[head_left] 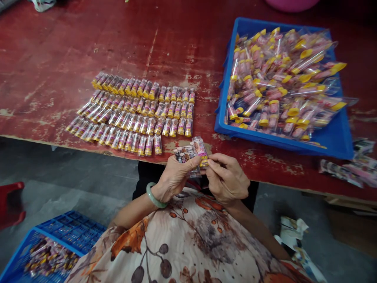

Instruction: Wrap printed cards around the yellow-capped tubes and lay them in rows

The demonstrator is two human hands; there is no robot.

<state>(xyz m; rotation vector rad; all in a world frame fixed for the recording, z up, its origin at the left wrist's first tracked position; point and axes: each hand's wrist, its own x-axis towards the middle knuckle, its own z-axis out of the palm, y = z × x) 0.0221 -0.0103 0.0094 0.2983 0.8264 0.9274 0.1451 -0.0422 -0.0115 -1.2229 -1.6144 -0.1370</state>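
Observation:
My left hand [174, 177], with a green jade bangle [155, 195] on its wrist, pinches a printed paper label [183, 154]. My right hand [226, 177] grips a small clear tube with a yellow cap [200, 151] by its lower end, and the tube and label are close together above the table edge. Rows of similar capped tubes [138, 114] lie in neat lines on the worn red table [59, 78], just beyond my hands. A blue plastic tray [332, 145] to the right is heaped with tubes in clear wrappers.
Loose printed labels [341, 172] lie at the table's right front edge. Below the edge, a blue crate [70, 232] of packaged items sits on the grey floor at left. Paper scraps [293, 232] lie on the floor at right. A red stool [10, 204] stands at far left.

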